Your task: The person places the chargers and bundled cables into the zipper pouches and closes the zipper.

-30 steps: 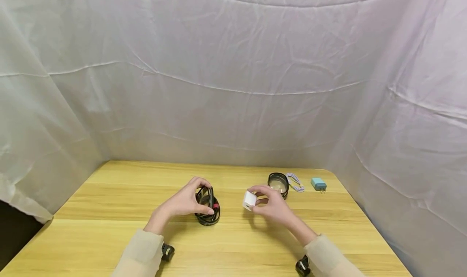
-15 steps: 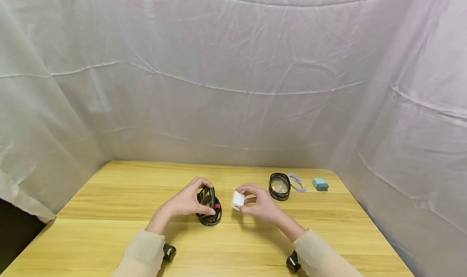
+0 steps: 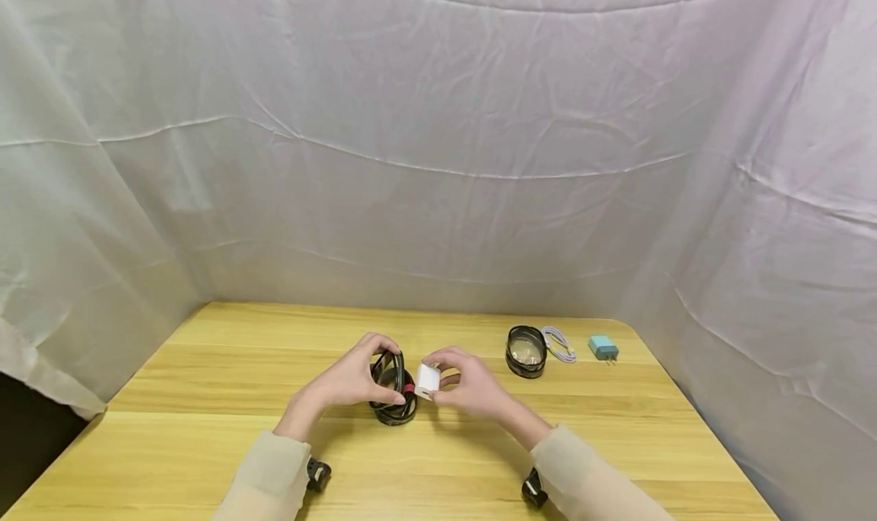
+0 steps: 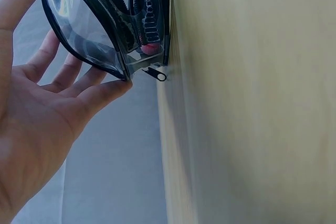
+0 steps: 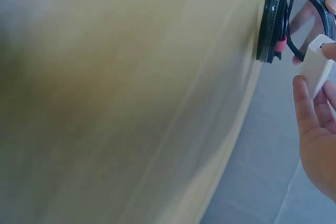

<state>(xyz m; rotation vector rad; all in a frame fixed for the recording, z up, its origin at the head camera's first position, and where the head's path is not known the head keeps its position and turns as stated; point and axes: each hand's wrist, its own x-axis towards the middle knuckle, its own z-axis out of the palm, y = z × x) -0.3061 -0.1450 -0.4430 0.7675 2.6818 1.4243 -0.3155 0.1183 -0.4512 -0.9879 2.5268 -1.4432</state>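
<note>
A small round zip case (image 3: 400, 413) with clear faces, black trim and a red tab sits on the table in the head view, its lid raised. My left hand (image 3: 346, 376) grips the lid's edge between thumb and fingers. The left wrist view shows the clear lid (image 4: 84, 30) tilted up, with a zipper pull (image 4: 156, 74) hanging at its lower corner. Close to the case's right side, my right hand (image 3: 473, 388) pinches a white charger plug (image 3: 428, 381). In the right wrist view, the charger overlaps the raised lid (image 5: 294, 22).
At the back right stands a second round clear case (image 3: 526, 353) with black trim. Beside it lie a coiled lavender cable (image 3: 559, 344) and a turquoise charger (image 3: 603, 347) with metal prongs. Pale cloth (image 3: 438, 163) hangs behind the wooden table (image 3: 411, 475).
My right hand has carried the white charger plug leftward, from the middle of the table to right beside the case. My left hand stays on the raised lid.
</note>
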